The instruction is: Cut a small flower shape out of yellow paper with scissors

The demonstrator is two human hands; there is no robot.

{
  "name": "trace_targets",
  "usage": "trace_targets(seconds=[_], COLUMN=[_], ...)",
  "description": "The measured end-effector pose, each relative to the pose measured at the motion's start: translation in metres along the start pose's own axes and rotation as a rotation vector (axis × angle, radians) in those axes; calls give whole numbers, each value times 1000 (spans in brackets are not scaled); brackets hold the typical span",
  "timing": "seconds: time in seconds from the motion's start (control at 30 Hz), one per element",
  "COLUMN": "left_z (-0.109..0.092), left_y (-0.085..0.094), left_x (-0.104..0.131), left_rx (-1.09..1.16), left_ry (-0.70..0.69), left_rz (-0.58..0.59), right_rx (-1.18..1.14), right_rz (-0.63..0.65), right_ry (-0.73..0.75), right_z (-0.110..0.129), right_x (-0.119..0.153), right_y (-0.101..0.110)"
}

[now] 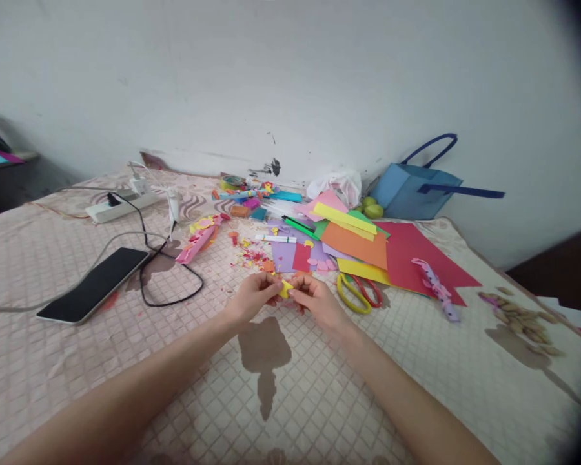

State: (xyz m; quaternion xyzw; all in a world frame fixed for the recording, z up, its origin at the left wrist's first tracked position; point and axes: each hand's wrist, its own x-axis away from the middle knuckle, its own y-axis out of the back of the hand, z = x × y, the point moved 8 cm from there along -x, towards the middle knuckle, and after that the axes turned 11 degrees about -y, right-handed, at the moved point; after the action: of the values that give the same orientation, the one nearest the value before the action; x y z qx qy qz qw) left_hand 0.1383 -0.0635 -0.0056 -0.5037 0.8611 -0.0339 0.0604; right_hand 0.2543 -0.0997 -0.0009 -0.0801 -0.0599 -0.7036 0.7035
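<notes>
Between my two hands is a small yellow paper piece (285,289), pinched from both sides above the table. My left hand (254,296) grips its left edge with thumb and fingertips. On the other edge, the thumb and fingers of my right hand (317,298) are closed. The fingers cover part of the piece, so its full shape is hidden. Scissors (352,298) with yellow and red handles lie just right of my right hand. Beyond my hands are small red and yellow paper scraps (252,257) and several pink paper cutouts (322,265).
Coloured paper sheets (356,244) spread to the right, with a green pen (300,226) beside them. A blue bag (414,190) stands behind. Peanuts (523,323) lie far right. On the left are a phone (94,285), a black cable (174,302) and a power strip (121,208).
</notes>
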Motion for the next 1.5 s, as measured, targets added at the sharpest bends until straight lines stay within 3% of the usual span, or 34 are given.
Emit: trace_targets(seconds=[0.17,0.77,1.03,1.5], left_z=[2,-7,1,-8], left_y=[-3,-6,-4,-3], left_x=[3,7,7,6], left_rx=[14,5,99,-8], left_ry=[24,-19,29,-32], left_rz=[18,16,-15,20], right_rx=[-14,-85,-176,-197], right_rz=[-59,-43,-20,-10], right_ry=[-9,-15,-76,-83], right_z=[-1,0,-3,-10], right_x=[3,8,9,7], right_y=[6,-2,-5,-1])
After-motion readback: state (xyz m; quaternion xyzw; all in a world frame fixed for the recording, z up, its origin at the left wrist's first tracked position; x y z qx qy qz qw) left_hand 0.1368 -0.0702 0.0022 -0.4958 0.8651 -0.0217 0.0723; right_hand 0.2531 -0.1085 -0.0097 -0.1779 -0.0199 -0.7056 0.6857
